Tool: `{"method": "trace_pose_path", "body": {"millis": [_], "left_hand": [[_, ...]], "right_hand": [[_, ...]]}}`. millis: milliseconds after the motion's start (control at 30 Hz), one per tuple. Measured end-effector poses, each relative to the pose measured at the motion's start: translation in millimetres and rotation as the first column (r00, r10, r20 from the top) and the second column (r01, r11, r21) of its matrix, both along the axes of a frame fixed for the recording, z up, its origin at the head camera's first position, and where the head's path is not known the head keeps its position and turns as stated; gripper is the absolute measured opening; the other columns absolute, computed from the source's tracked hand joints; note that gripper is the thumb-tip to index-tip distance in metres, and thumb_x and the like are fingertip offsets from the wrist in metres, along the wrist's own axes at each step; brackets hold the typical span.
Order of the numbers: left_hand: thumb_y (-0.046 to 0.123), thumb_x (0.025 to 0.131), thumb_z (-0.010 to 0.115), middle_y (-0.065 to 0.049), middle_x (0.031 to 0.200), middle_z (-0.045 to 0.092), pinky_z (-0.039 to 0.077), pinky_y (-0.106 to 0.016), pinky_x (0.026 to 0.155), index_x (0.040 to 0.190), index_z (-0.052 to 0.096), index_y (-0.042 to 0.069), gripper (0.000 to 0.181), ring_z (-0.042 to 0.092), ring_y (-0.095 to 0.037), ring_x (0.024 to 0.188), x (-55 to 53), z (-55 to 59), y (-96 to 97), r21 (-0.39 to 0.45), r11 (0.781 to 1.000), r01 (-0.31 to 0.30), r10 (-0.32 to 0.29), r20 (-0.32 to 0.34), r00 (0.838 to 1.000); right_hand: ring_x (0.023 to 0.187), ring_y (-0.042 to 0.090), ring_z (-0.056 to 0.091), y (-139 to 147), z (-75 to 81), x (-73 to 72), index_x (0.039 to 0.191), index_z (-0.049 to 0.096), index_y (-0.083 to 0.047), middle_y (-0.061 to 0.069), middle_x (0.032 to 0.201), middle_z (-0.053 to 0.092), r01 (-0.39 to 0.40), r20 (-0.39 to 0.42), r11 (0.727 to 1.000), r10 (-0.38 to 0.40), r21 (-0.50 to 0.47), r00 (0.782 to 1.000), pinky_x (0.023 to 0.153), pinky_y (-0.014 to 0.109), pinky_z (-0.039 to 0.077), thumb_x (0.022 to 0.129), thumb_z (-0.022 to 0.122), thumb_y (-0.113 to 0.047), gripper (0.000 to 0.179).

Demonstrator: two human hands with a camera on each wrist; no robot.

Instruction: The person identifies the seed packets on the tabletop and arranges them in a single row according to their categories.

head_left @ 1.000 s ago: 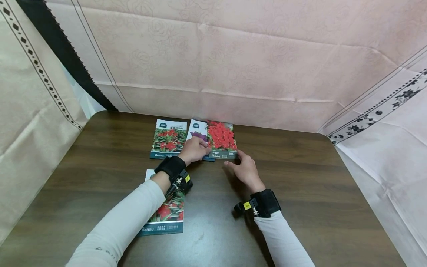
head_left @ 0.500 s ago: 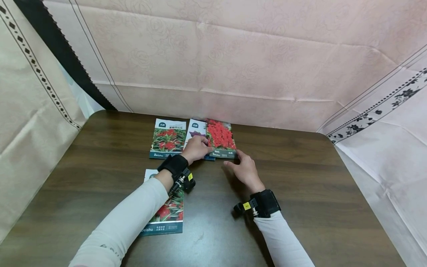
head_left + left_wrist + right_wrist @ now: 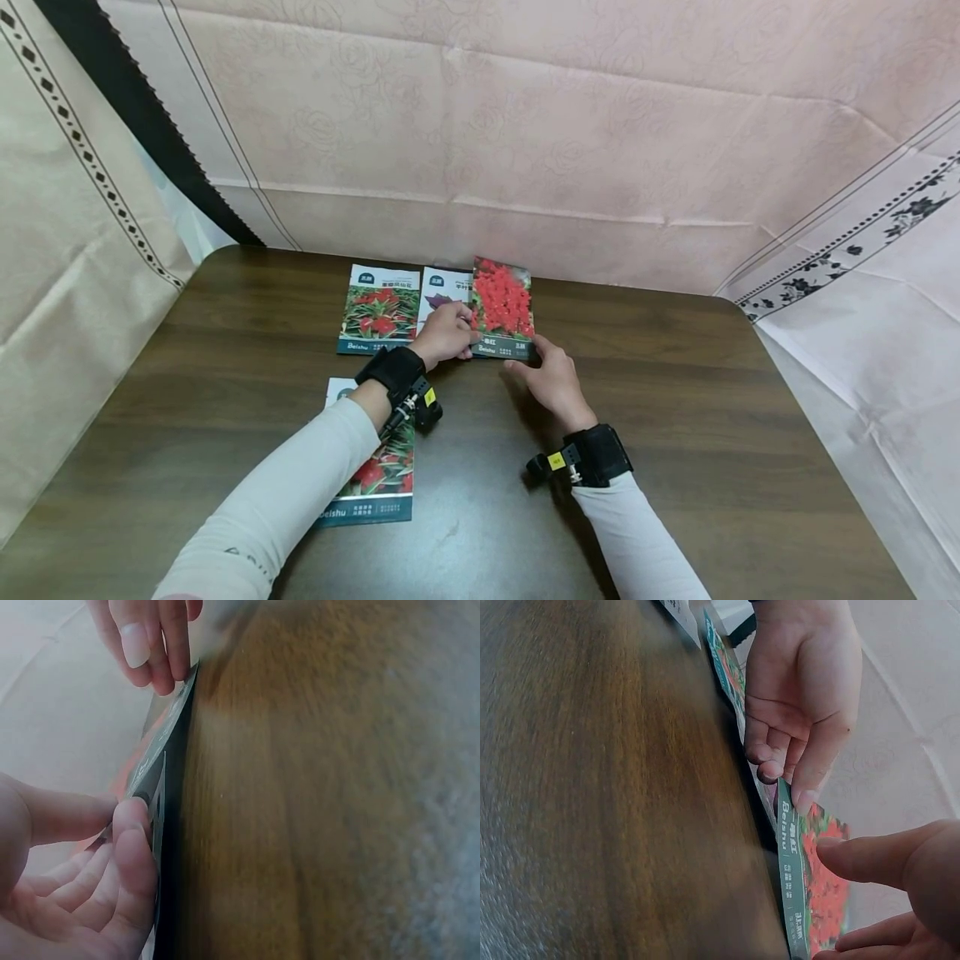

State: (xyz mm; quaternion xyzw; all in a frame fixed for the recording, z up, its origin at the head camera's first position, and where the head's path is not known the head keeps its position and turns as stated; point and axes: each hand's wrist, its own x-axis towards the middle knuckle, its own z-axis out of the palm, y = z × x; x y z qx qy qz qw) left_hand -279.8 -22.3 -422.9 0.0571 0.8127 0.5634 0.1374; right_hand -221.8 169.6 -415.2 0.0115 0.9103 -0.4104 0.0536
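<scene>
A seed packet with a mass of red flowers (image 3: pixel 501 296) is pinched at its lower left corner by my left hand (image 3: pixel 442 333), thumb and forefinger on the edge in the left wrist view. Its front edge tilts up off the surface there. At its lower right corner, my right hand (image 3: pixel 553 382) touches the edge with a fingertip while the thumb stands apart. Partly under it and behind the left hand lies a packet with a purple flower (image 3: pixel 441 286). Left of that is a packet with red flowers among green leaves (image 3: pixel 380 310).
Closer to me, a similar red-flower packet (image 3: pixel 375 507) lies partly hidden under the left forearm. All of this is on a dark wooden table (image 3: pixel 675 400). Pale cloth (image 3: pixel 562 142) hangs behind the table's far edge. Each wrist wears a black strap with a small camera.
The red-flower packet in my left hand has shifted slightly right and its top edge has risen, uncovering more of the purple-flower packet. My right hand has stayed almost still.
</scene>
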Motion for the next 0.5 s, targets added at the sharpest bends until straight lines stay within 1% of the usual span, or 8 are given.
{"method": "trace_pose_path", "body": {"millis": [167,333,500], "left_hand": [[0.007,0.087,0.059,-0.012,0.089,0.064,0.05,-0.033,0.062,0.122,0.046,0.001,0.038,0.059,-0.024,0.063,1.8,2.1,-2.3,0.012,1.0,0.023,-0.023,-0.001,1.0],[0.007,0.088,0.059,-0.011,0.091,0.064,0.048,-0.035,0.063,0.123,0.046,0.003,0.038,0.058,-0.026,0.063,4.4,4.3,-5.5,0.02,0.999,0.047,-0.048,0.004,0.999],[0.007,0.088,0.059,-0.012,0.091,0.063,0.047,-0.035,0.063,0.123,0.046,0.003,0.037,0.057,-0.03,0.065,7.9,6.9,-7.8,0.032,0.997,0.067,-0.068,0.007,0.998]], "right_hand": [[0.127,0.024,0.041,0.8,1.4,-0.1,0.142,0.037,-0.002,0.017,0.139,0.044,0.006,0.008,1.0,-0.006,0.002,1.0,0.101,0.043,0.035,0.084,0.066,-0.034,0.072],[0.128,0.025,0.039,2.4,1.1,-1.0,0.142,0.037,-0.002,0.018,0.14,0.043,0.002,0.005,1.0,-0.002,0.007,1.0,0.103,0.043,0.033,0.085,0.065,-0.032,0.07],[0.127,0.024,0.04,3.7,-0.3,-0.6,0.142,0.037,-0.003,0.016,0.14,0.044,0.016,-0.026,1.0,-0.016,-0.005,1.0,0.102,0.042,0.034,0.085,0.065,-0.032,0.069]]}}
